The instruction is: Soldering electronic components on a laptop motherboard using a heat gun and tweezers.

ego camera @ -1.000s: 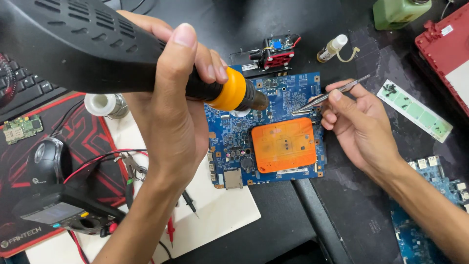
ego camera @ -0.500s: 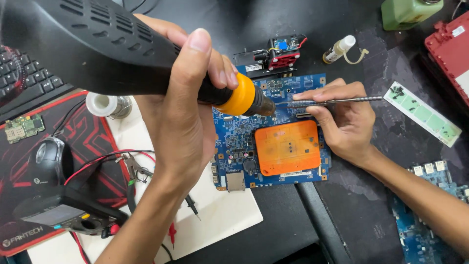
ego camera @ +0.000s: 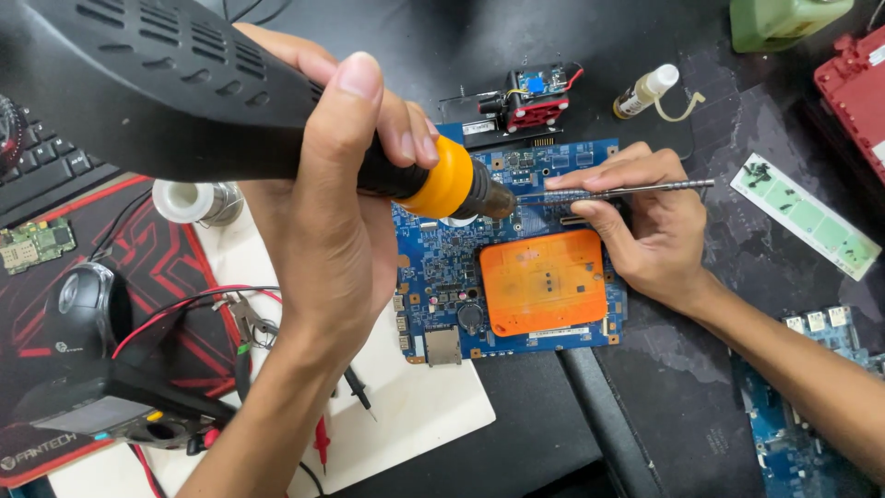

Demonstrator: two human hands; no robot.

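Left hand (ego camera: pixel 346 194) wrapped tight around black hot-air gun (ego camera: pixel 184 88), nozzle over blue circuit board (ego camera: pixel 442 267). Right hand (ego camera: pixel 650 226) pinches metal tweezers (ego camera: pixel 627 191), tips beside nozzle. Board flat on bench, orange film (ego camera: pixel 542 281) mid-board.

Electronics repair workshop: bare blue circuit board (ego camera: pixel 461 277), black multimeter with red probes (ego camera: pixel 111 410), solder spool (ego camera: pixel 189 200), cluttered dark bench (ego camera: pixel 535 433).

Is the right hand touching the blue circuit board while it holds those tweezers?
Touching. In the head view the right hand rests its fingers on the blue circuit board while pinching the tweezers.
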